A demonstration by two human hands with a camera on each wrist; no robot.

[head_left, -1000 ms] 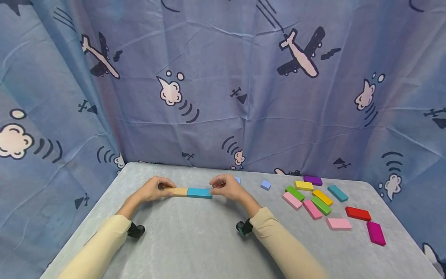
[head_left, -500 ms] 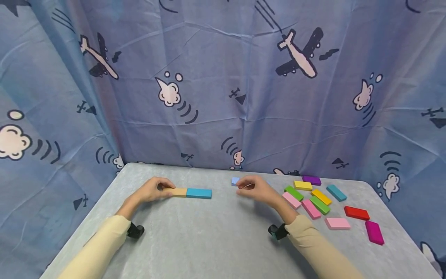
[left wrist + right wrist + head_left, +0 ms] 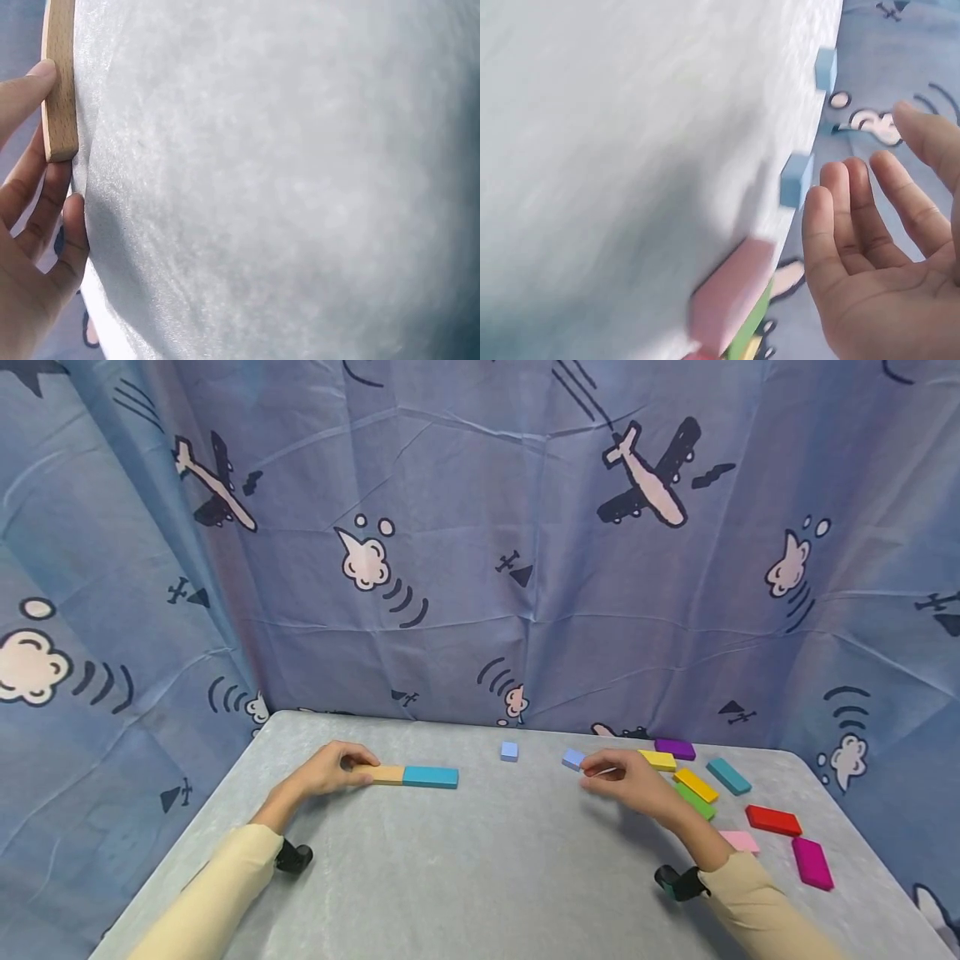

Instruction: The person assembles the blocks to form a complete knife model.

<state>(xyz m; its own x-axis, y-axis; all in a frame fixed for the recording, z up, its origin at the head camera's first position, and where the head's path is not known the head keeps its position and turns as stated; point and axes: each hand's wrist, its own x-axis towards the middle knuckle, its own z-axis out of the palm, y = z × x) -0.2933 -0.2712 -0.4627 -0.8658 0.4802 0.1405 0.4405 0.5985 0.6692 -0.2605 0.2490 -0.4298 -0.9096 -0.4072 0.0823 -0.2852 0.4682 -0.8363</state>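
Note:
My left hand (image 3: 330, 768) pinches the left end of a natural wood block (image 3: 388, 774), thumb on its near side. In the left wrist view that block (image 3: 61, 97) shows its bare wood grain. End to end with it lies a blue block (image 3: 431, 777), forming a straight row. My right hand (image 3: 630, 783) is in the air over the right part of the table, fingers relaxed and holding nothing. Beside its fingertips sits a small light blue block (image 3: 572, 759); another light blue block (image 3: 509, 752) lies further left. The right hand hides some pink and green blocks.
On the right of the grey table (image 3: 450, 877) lie several coloured blocks, among them a purple block (image 3: 675, 749), a teal block (image 3: 728, 776), a red block (image 3: 773, 820) and a magenta block (image 3: 812, 863). A patterned blue curtain (image 3: 450, 568) hangs behind the table.
My right hand has moved from the blue block's right end to the right, past the two light blue blocks' area. The left hand has stayed on the wood block.

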